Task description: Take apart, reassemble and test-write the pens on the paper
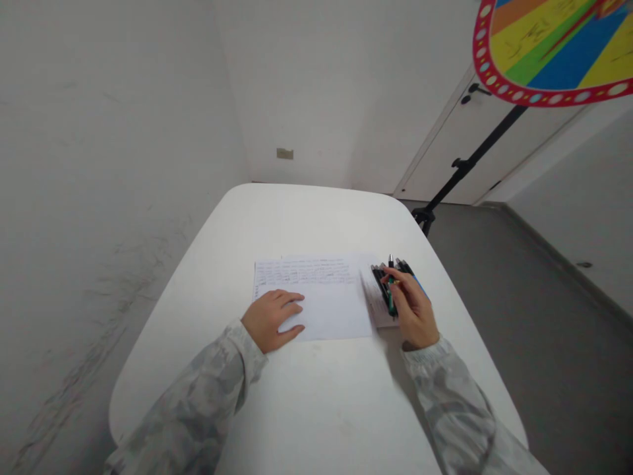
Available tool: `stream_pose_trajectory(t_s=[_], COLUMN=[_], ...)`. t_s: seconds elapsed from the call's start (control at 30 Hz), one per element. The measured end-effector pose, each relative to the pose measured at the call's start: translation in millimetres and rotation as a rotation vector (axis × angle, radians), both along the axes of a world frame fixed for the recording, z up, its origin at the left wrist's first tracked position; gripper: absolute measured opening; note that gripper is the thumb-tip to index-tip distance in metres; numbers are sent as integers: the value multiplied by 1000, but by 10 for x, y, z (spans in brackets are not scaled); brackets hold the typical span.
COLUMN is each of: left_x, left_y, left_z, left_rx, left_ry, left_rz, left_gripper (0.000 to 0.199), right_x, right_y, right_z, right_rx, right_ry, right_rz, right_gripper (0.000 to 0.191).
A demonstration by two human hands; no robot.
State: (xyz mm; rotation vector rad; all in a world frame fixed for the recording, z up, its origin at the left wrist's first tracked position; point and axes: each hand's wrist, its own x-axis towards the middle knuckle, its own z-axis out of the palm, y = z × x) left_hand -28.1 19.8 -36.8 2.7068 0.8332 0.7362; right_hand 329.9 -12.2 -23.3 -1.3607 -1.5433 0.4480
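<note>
A white sheet of paper (331,310) lies on the table, with rows of handwriting across its upper part. My left hand (273,319) rests flat on its left side, fingers spread and nothing in them. Over the right edge of the paper, my right hand (414,309) pinches a green and black pen (391,307) between thumb and fingers. Several black pens (379,280) lie side by side under and around that hand. Beneath them is another written sheet (376,305). Part of a blue thing (420,286) shows behind my right hand, mostly hidden.
The white table (316,218) has rounded corners and stands near a wall with a socket plate (285,154). At the right, a colourful wheel (554,49) sits on a black stand (469,161) beyond the table's edge, in front of a door (455,138).
</note>
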Motion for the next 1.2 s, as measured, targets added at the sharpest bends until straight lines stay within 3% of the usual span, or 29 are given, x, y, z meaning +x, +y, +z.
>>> stream_pose_trajectory(t_s=[0.17,0.3,0.37,0.5,0.63,0.77,1.03,1.2], left_x=[-2,2,4,3,5,4,-17,-8], left_y=[2,0,0,3,4,1,5,-1], left_z=[0,-3,-6,-4,7,4,-30,-12], left_rx=[19,8,1,-4,-11,-17,-2,10], left_ry=[-3,4,2,-4,-12,-15,-35,-49], left_rz=[-5,3,3,5,5,7,18,23], left_gripper=[22,22,22,21,21,23,32,31], right_x=[427,826,1037,1333,1376,1334,1231,1202], right_y=[-4,64,167,410,530,511,447,430], right_z=[84,106,67,-116,-336,-467,-509,-505], right_rx=[-73,-100,-112,-187,-283,-270,-127,-126], right_ry=[-53,-171,-217,-348,-371,-385,-483,-441], right_rz=[-132,-234,-298,-307,-213,-212,-304,-294], right_gripper=[40,55,63,50,46,44,40,40])
